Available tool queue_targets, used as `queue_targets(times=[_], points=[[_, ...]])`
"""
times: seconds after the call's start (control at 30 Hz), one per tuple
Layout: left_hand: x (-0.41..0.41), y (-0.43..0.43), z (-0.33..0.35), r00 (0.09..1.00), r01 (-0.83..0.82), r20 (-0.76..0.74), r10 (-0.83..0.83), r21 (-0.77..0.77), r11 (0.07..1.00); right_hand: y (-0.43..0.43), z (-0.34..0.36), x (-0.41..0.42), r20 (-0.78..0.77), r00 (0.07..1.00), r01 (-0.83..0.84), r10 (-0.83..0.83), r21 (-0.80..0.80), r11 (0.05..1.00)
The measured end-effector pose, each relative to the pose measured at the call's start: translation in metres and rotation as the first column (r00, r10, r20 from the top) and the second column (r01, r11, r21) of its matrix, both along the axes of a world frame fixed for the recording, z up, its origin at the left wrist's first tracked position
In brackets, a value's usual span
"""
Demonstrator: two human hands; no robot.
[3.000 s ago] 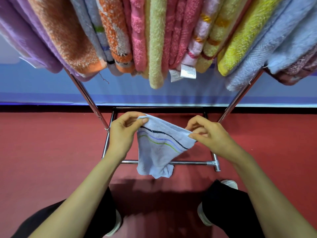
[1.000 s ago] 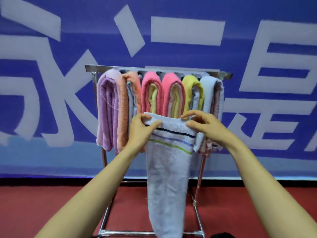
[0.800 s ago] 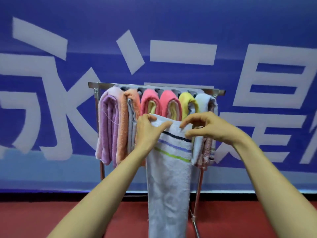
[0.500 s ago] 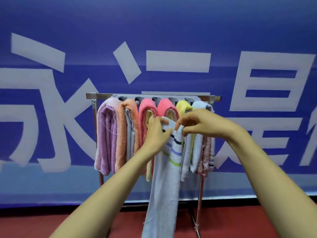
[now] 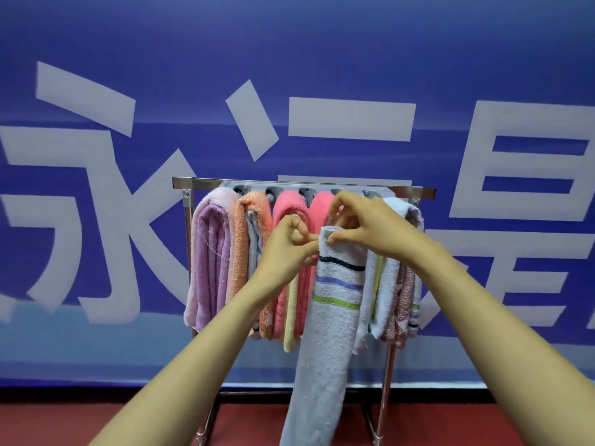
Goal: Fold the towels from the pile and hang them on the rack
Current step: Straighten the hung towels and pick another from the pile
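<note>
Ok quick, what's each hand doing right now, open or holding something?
Left hand: pinching the top edge of the striped light-blue towel.
Right hand: pinching the same towel's top edge.

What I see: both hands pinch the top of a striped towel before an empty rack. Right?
Not empty. In the head view the left hand and right hand pinch the top of the striped towel before the rack, but the rack is crowded with hung towels.

Our left hand (image 5: 286, 249) and right hand (image 5: 370, 226) pinch the folded top edge of a pale blue striped towel (image 5: 328, 349), which hangs long before the rack (image 5: 206, 182). Hung towels (image 5: 212, 268) in purple, orange, pink and light blue drape its rails. Blue banner (image 5: 289, 59) behind, red floor (image 5: 64, 423) below.
</note>
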State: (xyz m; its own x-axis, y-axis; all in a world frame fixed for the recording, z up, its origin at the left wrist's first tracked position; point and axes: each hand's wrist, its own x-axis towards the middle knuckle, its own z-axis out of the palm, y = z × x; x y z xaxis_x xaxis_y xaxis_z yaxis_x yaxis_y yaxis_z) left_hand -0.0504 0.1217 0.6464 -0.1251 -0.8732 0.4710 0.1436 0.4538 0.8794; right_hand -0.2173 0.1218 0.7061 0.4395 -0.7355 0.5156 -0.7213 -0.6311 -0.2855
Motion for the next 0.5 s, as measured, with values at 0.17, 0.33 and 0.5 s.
queue_targets(times=[0.17,0.33,0.5], points=[[0.003,-0.003,-0.006,0.999,0.001,0.053,0.0,-0.026,1.0,-0.01,-0.005,-0.003,0.04,0.999,0.012,-0.012,-0.009,1.0],[0.0,-0.009,-0.013,0.992,-0.086,0.087,0.094,-0.087,0.993,-0.012,-0.011,-0.009,0.0,1.0,0.018,-0.018,-0.029,0.999],[0.005,-0.016,-0.016,0.997,-0.048,0.057,0.051,-0.059,0.997,-0.007,-0.017,-0.033,-0.001,1.0,-0.02,0.02,0.161,0.987]])
